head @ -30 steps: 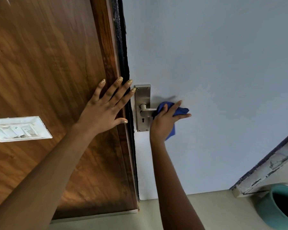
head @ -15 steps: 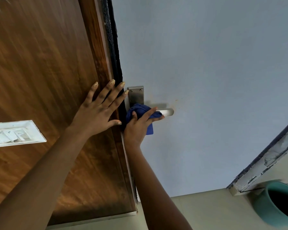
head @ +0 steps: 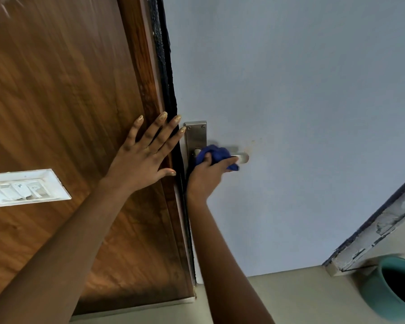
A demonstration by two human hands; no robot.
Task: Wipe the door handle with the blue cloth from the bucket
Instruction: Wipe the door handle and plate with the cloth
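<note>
Your left hand (head: 145,157) stays flat and spread on the wooden panel (head: 56,101), left of the door handle (head: 242,158). Your right hand (head: 208,176) — clenched around the blue cloth (head: 216,154) — has slid outward along the lever since half a second ago, leaving only its tip bare — bucket (head: 384,293) far right.

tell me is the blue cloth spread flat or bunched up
Bunched up: the blue cloth sits wadded in the right hand, wrapped over the door handle.

Cloth (head: 216,155) and right hand (head: 206,176) covering most of the handle (head: 243,158), bucket (head: 384,288) cut off at the right edge, switch plate (head: 26,187) cut off left
</note>
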